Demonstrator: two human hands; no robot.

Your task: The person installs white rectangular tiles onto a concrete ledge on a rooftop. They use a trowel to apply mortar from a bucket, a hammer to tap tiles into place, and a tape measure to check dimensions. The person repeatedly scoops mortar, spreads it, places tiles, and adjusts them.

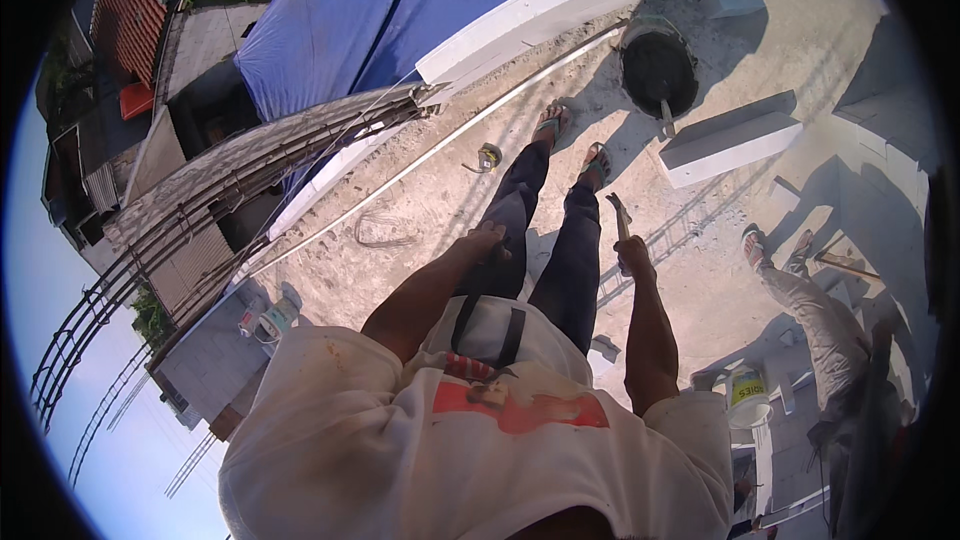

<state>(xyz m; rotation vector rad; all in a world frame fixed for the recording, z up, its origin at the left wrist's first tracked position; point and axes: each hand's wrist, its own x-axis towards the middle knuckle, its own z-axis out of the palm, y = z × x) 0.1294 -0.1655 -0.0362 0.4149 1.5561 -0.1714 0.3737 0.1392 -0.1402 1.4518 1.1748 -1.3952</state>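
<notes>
My right hand [633, 258] is wrapped round the handle of a claw hammer [621, 215], held beside my right leg with the head pointing away from me. My left hand [488, 240] hangs by my left thigh, fingers loosely bent, with nothing visible in it. Beyond it a tape measure [488, 158] lies on the dusty concrete floor [420, 220], along with a loop of wire [380, 235]. Past my feet stand a round container [650, 65] of dark grey mix with a tool in it and a long white block [730, 140].
A long white strip [530, 80] runs beside bundled rebar [200, 210] along the left edge, over rooftops and a blue tarp [360, 10]. At right stand another person in pale trousers [820, 340], a low block wall [890, 160] and a bucket [747, 400]. More buckets [275, 320] sit lower left.
</notes>
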